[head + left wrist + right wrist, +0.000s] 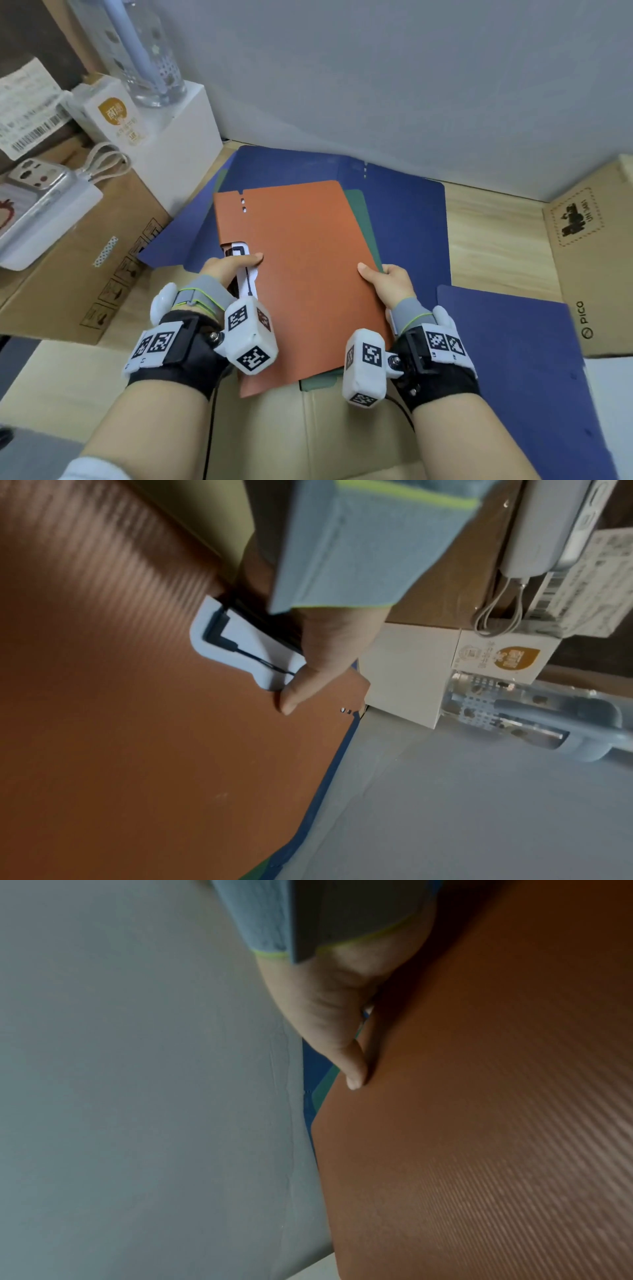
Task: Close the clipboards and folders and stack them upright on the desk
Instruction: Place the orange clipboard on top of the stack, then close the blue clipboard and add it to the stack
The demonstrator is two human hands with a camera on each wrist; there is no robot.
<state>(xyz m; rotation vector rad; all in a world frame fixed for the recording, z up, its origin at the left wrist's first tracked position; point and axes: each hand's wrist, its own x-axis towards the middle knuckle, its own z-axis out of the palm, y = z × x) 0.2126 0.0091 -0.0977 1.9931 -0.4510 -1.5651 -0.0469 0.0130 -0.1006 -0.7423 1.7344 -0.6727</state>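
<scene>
An orange folder is closed and held above the desk between both hands. My left hand grips its left edge beside the white clip, thumb on the cover. My right hand grips the right edge, thumb on top; the fingers are hidden beneath. A green folder shows just behind the orange one, its edge also visible beside my right thumb. A blue folder lies open flat on the desk under them. Another blue folder lies at the right.
A cardboard box with a power bank stands at left, beside a white box carrying a bottle. A PICO carton sits at right. A grey wall stands behind the wooden desk.
</scene>
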